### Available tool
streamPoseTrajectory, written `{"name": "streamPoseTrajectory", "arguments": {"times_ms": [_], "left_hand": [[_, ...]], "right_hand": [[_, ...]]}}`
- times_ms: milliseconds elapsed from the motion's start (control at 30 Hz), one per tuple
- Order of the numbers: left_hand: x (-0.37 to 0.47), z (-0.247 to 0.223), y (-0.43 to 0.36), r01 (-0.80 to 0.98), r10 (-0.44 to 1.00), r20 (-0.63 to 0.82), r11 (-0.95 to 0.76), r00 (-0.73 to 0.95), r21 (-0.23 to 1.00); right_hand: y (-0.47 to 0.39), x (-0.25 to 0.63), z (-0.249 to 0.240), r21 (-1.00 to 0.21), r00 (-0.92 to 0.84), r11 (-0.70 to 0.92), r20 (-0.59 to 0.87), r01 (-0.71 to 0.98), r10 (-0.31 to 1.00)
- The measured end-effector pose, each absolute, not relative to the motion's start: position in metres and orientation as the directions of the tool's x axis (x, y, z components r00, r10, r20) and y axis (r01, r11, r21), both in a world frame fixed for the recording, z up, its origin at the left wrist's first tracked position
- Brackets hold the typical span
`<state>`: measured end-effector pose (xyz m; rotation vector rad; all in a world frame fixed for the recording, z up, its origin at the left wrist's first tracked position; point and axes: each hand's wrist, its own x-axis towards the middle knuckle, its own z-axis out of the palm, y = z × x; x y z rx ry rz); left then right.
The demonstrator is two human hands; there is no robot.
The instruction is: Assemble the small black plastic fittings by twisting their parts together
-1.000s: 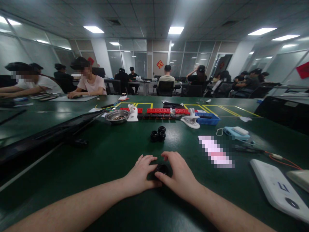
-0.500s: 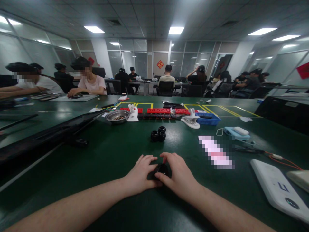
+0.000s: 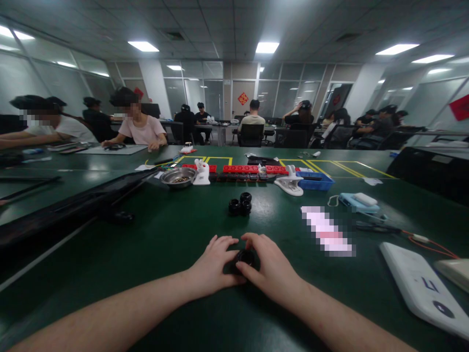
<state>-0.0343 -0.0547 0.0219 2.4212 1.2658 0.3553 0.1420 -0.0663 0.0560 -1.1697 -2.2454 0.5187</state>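
Note:
Between my two hands, low over the green tabletop, is a small black ring (image 3: 245, 257) that looks like a toy tyre. My left hand (image 3: 214, 264) reaches round it from the left, thumb and fingertips against its side. From the right, my right hand (image 3: 273, 261) grips the same ring, with the thumb in front and the fingers curled over behind. My fingers cover much of it. Just beyond my hands three similar black rings (image 3: 241, 204) sit close together on the table.
A metal bowl (image 3: 179, 177) with small parts, two white clamps (image 3: 202, 172), red strips (image 3: 241, 168) and a blue tray (image 3: 315, 181) line the back. Long black bag at left (image 3: 73, 205). A pale blurred item (image 3: 327, 232) and white power bank (image 3: 421, 288) lie right. People sit beyond.
My hands and the black ring are almost where they were; the right fingertips have shifted slightly. Across the table, a person in pink has moved an arm to the right.

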Motion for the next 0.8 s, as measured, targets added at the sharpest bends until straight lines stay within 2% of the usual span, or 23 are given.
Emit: {"name": "streamPoseTrajectory", "arguments": {"times_ms": [167,333,433,633,800], "left_hand": [[-0.0345,0.0249,-0.0555,0.738,0.827,0.029,-0.517,0.562,0.434],[-0.0346,0.0230,-0.0540,0.732,0.822,0.020,-0.518,0.569,0.443],[-0.0342,0.0233,-0.0543,0.733,0.825,0.033,-0.518,0.564,0.441],[-0.0346,0.0247,-0.0552,0.725,0.820,0.039,-0.526,0.571,0.444],[-0.0349,0.0220,-0.0542,0.736,0.826,0.029,-0.516,0.563,0.438]], "right_hand": [[-0.0704,0.1431,0.0573,-0.568,-0.575,0.639,0.321,0.519,0.753],[-0.0686,0.1438,0.0544,-0.564,-0.472,0.594,0.365,0.574,0.803],[-0.0677,0.1420,0.0525,-0.563,-0.468,0.580,0.348,0.589,0.813],[-0.0710,0.1438,0.0538,-0.604,-0.569,0.656,0.371,0.452,0.734],[-0.0680,0.1443,0.0561,-0.589,-0.441,0.578,0.377,0.565,0.815]]}}
